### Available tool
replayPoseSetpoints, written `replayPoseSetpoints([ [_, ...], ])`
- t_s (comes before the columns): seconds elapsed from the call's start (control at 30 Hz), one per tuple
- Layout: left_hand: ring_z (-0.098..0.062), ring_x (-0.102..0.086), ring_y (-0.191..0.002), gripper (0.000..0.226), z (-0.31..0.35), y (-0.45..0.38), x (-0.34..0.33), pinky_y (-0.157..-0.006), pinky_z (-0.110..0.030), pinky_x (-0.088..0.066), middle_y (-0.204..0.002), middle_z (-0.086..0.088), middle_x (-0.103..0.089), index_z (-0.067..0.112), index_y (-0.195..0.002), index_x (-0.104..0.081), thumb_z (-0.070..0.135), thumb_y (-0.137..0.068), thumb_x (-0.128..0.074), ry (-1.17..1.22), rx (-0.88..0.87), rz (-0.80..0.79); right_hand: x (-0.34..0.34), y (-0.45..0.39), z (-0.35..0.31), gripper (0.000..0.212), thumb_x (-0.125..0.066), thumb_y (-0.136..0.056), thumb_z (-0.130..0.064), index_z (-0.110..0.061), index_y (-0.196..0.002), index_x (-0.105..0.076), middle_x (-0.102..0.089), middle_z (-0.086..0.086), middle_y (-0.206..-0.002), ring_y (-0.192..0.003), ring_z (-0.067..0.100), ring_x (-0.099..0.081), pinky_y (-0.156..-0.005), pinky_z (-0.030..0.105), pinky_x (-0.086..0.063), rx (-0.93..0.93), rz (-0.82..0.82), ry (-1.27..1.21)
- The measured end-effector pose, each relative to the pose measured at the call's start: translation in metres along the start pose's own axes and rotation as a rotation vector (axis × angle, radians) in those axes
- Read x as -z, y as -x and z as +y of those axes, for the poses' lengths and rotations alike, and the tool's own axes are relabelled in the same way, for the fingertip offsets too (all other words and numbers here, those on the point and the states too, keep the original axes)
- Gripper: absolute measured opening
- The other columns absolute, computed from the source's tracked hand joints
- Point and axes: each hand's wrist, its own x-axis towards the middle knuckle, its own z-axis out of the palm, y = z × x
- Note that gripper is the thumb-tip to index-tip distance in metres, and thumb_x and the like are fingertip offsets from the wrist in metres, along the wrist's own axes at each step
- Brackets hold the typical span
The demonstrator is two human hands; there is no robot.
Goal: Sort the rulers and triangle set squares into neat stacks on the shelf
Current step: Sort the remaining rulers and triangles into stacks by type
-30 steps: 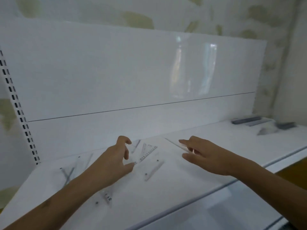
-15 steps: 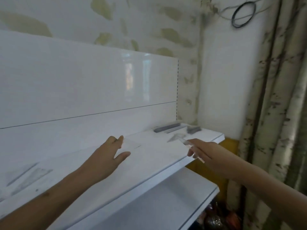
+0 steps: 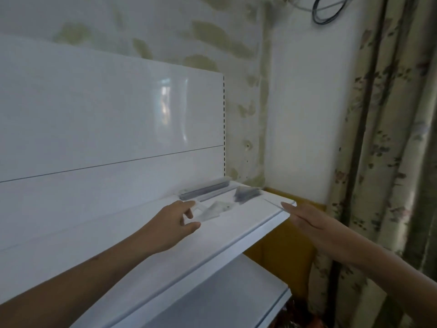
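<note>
A clear plastic set square [image 3: 209, 213] is held at one corner between the thumb and fingers of the left hand [image 3: 175, 224], over the white shelf [image 3: 236, 235] near its right end. A thin clear ruler [image 3: 274, 202] is held in the right hand [image 3: 314, 223] just past the right front corner of the shelf; the fingers are stretched out along it, and how the thumb grips it cannot be told from this angle.

Against the back edge of the shelf, a stack of rulers [image 3: 204, 189] is seen lying lengthwise, and a stack of set squares [image 3: 246, 194] sits just beside it, close to the right edge. The blur leaves their number unclear.

Both pieces are judged to be very light, stiff and slick, thin enough to flex a little and to crack if bent hard. A pinch across the flat faces near a corner or an end is thought to serve best, since the edges give little hold. Once laid flat on the smooth shelf, such pieces are expected to slide easily, so squaring up a stack by nudging its edges is likely to be needed.
</note>
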Motion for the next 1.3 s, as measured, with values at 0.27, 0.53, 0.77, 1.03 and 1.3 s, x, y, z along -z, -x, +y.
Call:
replayPoseSetpoints([
  [0.27, -0.008, -0.054, -0.100, 0.078, -0.025, -0.095, -0.050, -0.086, -0.021, -0.040, -0.112, 0.006, -0.059, 0.021, -0.116, -0.055, 0.072, -0.060, -0.038, 0.041, -0.054, -0.082, 0.013, -0.095, 0.049, 0.028, -0.036, -0.098, -0.044, -0.038, -0.123, -0.049, -0.052, -0.011, -0.104, -0.094, 0.004, -0.053, -0.085, 0.028, -0.047, 0.064, 0.052, 0.064],
  [0.53, -0.001, -0.049, -0.099, 0.071, -0.046, -0.134, -0.087, -0.082, -0.008, -0.034, -0.112, 0.013, -0.050, 0.026, -0.120, -0.052, 0.071, -0.068, -0.039, 0.004, -0.045, -0.091, 0.001, -0.184, 0.069, 0.014, -0.042, -0.097, -0.043, -0.042, -0.100, -0.056, -0.061, -0.018, -0.091, -0.084, -0.003, -0.056, -0.072, 0.017, -0.047, 0.157, 0.070, 0.011],
  [0.77, 0.002, -0.042, -0.103, 0.047, -0.046, -0.143, -0.098, -0.083, 0.000, -0.028, -0.115, 0.015, -0.044, 0.028, -0.127, -0.048, 0.051, -0.086, -0.052, -0.072, 0.025, -0.062, -0.025, -0.273, 0.088, 0.048, -0.031, -0.090, -0.058, -0.027, -0.113, -0.059, -0.055, -0.009, -0.108, -0.099, 0.002, -0.052, -0.090, 0.027, -0.044, 0.317, -0.020, -0.031],
  [1.03, 0.019, -0.045, -0.102, 0.041, -0.034, -0.138, -0.094, -0.083, 0.003, -0.034, -0.112, 0.034, -0.047, 0.044, -0.122, -0.046, 0.042, -0.085, -0.064, -0.051, 0.200, -0.027, -0.048, -0.356, 0.092, 0.041, -0.040, -0.099, -0.034, -0.021, -0.138, -0.045, -0.044, -0.009, -0.121, -0.113, 0.006, -0.047, -0.097, 0.022, -0.036, 0.562, -0.182, -0.123],
  [1.3, 0.013, -0.040, -0.111, 0.053, -0.036, -0.123, -0.093, -0.093, -0.008, -0.035, -0.113, 0.034, -0.044, 0.055, -0.117, -0.037, 0.083, -0.072, -0.038, -0.209, 0.246, -0.001, -0.065, -0.398, 0.096, 0.028, -0.038, -0.098, -0.042, -0.037, -0.124, -0.047, -0.051, -0.015, -0.118, -0.106, -0.010, -0.047, -0.086, 0.014, -0.040, 0.764, -0.215, -0.190],
])
